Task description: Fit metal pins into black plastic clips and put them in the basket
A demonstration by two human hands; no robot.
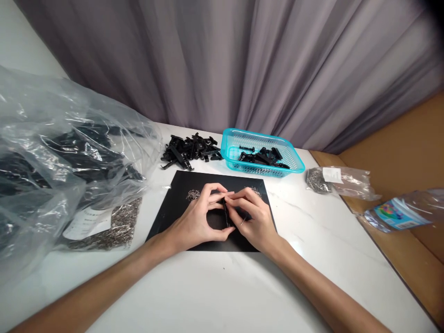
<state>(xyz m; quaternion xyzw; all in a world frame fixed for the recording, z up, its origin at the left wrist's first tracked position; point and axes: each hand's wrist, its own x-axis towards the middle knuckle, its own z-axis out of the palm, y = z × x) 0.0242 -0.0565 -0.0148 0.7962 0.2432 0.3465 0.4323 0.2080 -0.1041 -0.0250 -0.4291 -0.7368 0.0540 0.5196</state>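
Note:
My left hand [197,219] grips a slim black plastic part [226,213] lengthwise, thumb at its near end and fingers at its far end. Against the far end of the same part press the pinched fingertips of my right hand [256,216]; what is between those tips is too small to tell. A thin silvery metal piece [244,221] sticks out among the right hand's curled fingers. Both hands are above a black mat [169,212]. On it lie two small heaps of metal pieces, the left heap [193,194] and the right heap [255,191], partly hidden behind my hand.
Behind the mat are a pile of black plastic parts [187,150] and a turquoise basket [298,165] holding more. A large clear bag [79,106] and a bag of metal pieces [121,222] fill the left. At right are a smaller bag [319,179] and a plastic bottle [398,213].

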